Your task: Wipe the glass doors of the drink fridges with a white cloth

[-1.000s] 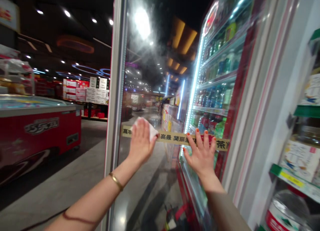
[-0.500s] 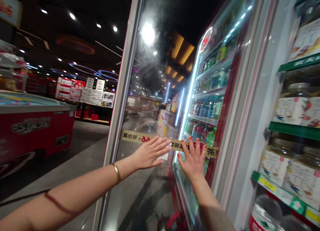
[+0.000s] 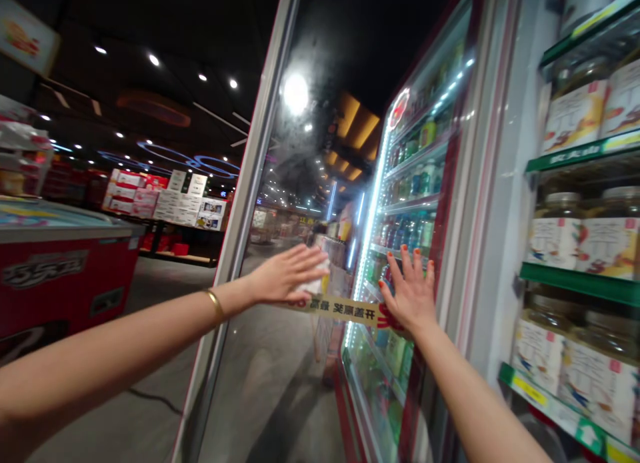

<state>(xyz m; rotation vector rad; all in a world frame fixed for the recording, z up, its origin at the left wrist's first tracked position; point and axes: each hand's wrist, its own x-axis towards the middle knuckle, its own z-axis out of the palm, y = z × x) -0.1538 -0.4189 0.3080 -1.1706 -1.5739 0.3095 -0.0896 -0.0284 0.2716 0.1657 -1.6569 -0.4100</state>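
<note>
Just now the left hand (image 3: 287,274), with a thin gold bangle (image 3: 215,304) on its wrist, has turned: its fingers pointed upward before, and now they lie nearly level and point to the right, closer to the other hand. A small soft white cloth (image 3: 316,284) sits under these fingers, pressed against the tall clear glass door (image 3: 295,183) of a drinks cooler, and only a part of it shows. The right hand (image 3: 410,293), with orange-red painted nails, rests flat on the same glass, a little to the right of the cloth. Both hands are open and apart from each other, and neither closes on anything. A long tan paper strip with dark printed letters (image 3: 345,311) runs across the glass just below the left hand and reaches the right hand. Rows of bottled drinks (image 3: 407,183) stand behind the glass, above the right hand.
</note>
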